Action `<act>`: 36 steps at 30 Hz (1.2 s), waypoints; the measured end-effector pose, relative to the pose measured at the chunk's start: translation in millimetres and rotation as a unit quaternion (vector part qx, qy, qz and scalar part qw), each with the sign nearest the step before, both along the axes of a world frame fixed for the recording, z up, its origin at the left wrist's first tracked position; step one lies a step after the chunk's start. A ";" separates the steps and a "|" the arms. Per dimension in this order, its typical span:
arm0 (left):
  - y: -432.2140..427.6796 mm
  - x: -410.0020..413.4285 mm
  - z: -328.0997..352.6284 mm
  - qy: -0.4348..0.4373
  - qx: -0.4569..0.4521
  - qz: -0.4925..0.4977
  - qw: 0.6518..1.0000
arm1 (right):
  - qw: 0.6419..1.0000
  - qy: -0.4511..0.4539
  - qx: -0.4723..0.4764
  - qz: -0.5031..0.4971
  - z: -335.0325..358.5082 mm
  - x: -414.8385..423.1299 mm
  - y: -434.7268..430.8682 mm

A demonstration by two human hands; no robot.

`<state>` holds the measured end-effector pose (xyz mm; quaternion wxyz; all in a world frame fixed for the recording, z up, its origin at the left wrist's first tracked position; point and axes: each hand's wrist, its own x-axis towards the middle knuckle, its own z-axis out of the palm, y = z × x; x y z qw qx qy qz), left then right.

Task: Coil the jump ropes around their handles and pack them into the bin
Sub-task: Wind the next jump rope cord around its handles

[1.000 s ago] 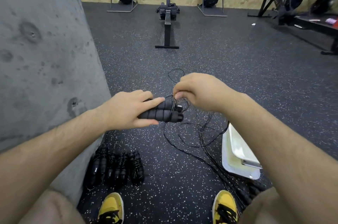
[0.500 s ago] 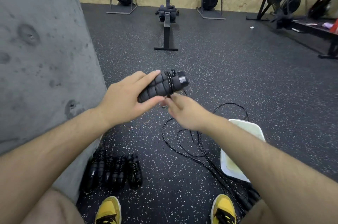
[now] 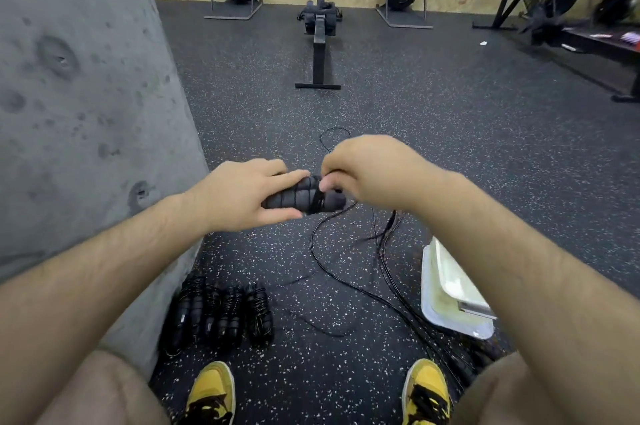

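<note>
My left hand (image 3: 242, 197) grips a pair of black foam jump rope handles (image 3: 301, 199), held side by side and level in front of me. My right hand (image 3: 370, 171) is over the handles' right end and pinches the thin black rope there. A few turns of rope lie round the handles. The loose rope (image 3: 332, 251) trails down to the floor in loops. Several coiled jump ropes (image 3: 221, 313) lie in a row by the wall near my left foot. A white bin (image 3: 446, 289) stands on the floor to the right, partly hidden by my right forearm.
A grey concrete wall (image 3: 76, 112) rises close on the left. A rowing machine (image 3: 320, 26) stands ahead on the speckled rubber floor, with more machines along the far wall. More black ropes (image 3: 460, 355) lie by my right foot. My yellow shoes (image 3: 211, 397) are at the bottom.
My right hand came up from below the handles to over their right end, carrying the rope round. My left hand lowered and levelled the handles.
</note>
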<state>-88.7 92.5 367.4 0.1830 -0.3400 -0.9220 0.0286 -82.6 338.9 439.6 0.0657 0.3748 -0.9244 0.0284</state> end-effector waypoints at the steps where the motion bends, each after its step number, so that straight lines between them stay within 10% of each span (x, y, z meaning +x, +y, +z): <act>1: 2.6 3.6 1.8 -0.004 0.005 -0.022 1.000 | 1.000 -0.012 -0.023 0.007 1.9 -4.7 3.9; 11: 26.6 49.7 40.6 -0.042 0.236 -0.083 0.967 | 0.898 -0.258 -0.354 -0.029 -5.1 -21.9 28.1; 21: 11.5 -6.5 26.6 0.051 0.093 0.090 0.990 | 0.950 -0.236 -0.181 -0.096 -59.1 17.2 -36.6; 28: -1.6 -13.5 9.4 0.041 0.038 0.059 0.997 | 0.993 -0.097 0.012 -0.065 -26.2 14.2 -17.9; 36: 8.7 -0.2 6.1 -0.026 0.011 -0.026 0.999 | 0.999 0.025 -0.013 0.026 6.5 -4.0 -2.2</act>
